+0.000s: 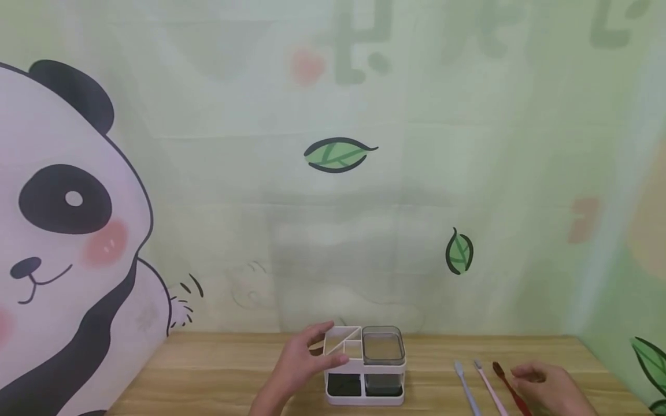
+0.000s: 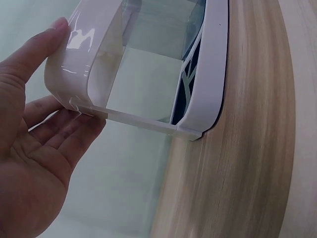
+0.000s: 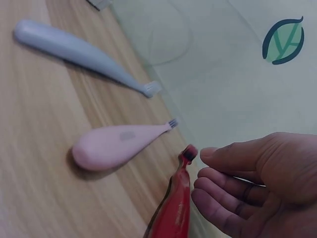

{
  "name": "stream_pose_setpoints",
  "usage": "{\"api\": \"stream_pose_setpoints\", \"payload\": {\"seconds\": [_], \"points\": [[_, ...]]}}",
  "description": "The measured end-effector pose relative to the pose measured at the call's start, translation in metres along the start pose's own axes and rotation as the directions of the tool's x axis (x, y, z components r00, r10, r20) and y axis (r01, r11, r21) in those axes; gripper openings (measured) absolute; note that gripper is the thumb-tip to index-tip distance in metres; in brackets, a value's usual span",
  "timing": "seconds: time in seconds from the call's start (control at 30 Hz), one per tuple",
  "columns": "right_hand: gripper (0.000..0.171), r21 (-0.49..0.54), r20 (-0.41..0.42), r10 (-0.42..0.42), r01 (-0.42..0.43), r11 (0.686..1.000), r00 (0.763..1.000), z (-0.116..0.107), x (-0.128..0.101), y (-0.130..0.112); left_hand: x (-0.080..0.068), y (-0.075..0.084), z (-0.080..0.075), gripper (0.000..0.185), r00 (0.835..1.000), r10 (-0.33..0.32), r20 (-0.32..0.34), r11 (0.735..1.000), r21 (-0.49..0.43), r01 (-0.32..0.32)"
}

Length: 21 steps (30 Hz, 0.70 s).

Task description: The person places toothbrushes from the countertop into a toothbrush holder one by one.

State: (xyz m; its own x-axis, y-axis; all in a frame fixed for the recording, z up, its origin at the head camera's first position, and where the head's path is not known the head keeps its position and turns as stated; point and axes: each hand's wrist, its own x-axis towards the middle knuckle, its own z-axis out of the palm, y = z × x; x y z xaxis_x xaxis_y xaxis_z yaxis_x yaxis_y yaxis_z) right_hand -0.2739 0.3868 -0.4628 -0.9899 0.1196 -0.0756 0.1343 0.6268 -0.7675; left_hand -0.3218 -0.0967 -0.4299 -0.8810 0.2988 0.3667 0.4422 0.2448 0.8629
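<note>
A white toothbrush holder stands on the table, with divided slots at its upper left and a clear grey cup at its right. My left hand grips the upper left end of it, thumb at the front and fingers behind. In the left wrist view those fingers curl under the holder's glossy white upper part. Beside a red toothbrush is my right hand, fingers loosely bent and holding nothing. Its fingertips are close to the brush head.
To the left of the red toothbrush lie a pink toothbrush and a blue-grey toothbrush, roughly side by side. The wooden table ends at the back against a green cloth backdrop printed with a panda and leaves.
</note>
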Motion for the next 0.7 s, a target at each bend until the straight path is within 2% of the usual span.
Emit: {"api": "stream_pose_setpoints", "payload": {"seconds": [0.17,0.37,0.7], "points": [[0.028,0.022,0.004,0.0,-0.001,1.0,1.0,0.0038,0.0011,0.005,0.0009,-0.0027,0.0004,0.072,1.0,0.011,-0.003,1.0,-0.011,-0.011],[0.023,0.086,0.011,0.005,-0.006,0.996,1.0,0.0077,0.0,0.0051,0.0024,-0.0031,-0.0008,0.074,1.0,-0.008,0.002,1.0,0.007,0.008],[0.02,0.064,0.026,-0.015,0.014,0.998,1.0,0.0101,-0.0019,0.0055,0.0023,-0.0041,-0.0009,0.075,1.0,0.003,0.002,1.0,-0.001,-0.003]]}}
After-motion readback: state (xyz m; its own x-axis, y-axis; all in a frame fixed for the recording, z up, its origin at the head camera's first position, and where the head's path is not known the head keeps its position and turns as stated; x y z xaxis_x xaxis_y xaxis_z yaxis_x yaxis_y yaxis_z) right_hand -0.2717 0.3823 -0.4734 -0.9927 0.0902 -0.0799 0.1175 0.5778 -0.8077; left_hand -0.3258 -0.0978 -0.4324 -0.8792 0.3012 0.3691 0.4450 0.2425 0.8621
